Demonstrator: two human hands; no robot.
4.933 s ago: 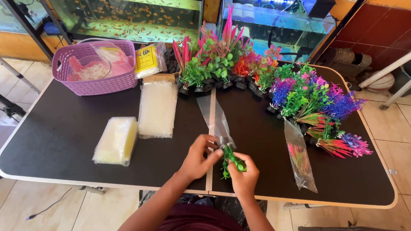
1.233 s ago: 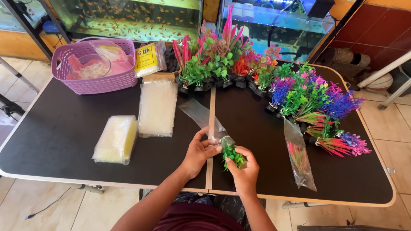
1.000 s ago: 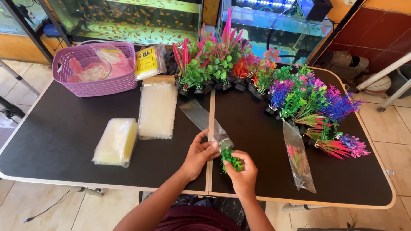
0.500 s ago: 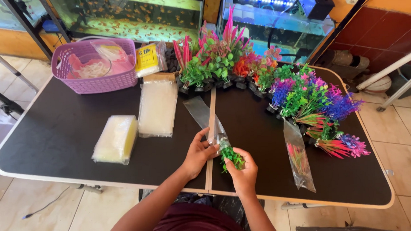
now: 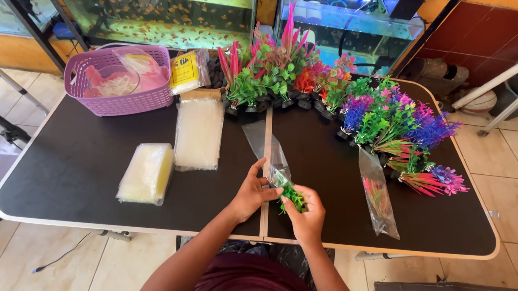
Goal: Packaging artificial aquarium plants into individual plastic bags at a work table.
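Note:
My left hand [image 5: 252,193] pinches the mouth of a long clear plastic sleeve [image 5: 266,144] that lies on the black table [image 5: 64,169] and points away from me. My right hand [image 5: 306,214] grips a small green plastic aquarium plant [image 5: 291,194] whose tip sits at the sleeve's open end. Both hands meet near the table's front edge, at the seam between its two halves.
A stack of clear bags [image 5: 147,173] and a flatter pile [image 5: 199,132] lie at left. A purple basket [image 5: 119,81] stands far left. Several colourful plastic plants [image 5: 384,115] line the back and right. One bagged plant [image 5: 378,196] lies right. Fish tanks [image 5: 168,19] stand behind.
The hands have stayed in the same spot at the front edge. The green plant has shifted slightly toward the sleeve's mouth. The sleeve has swung a little.

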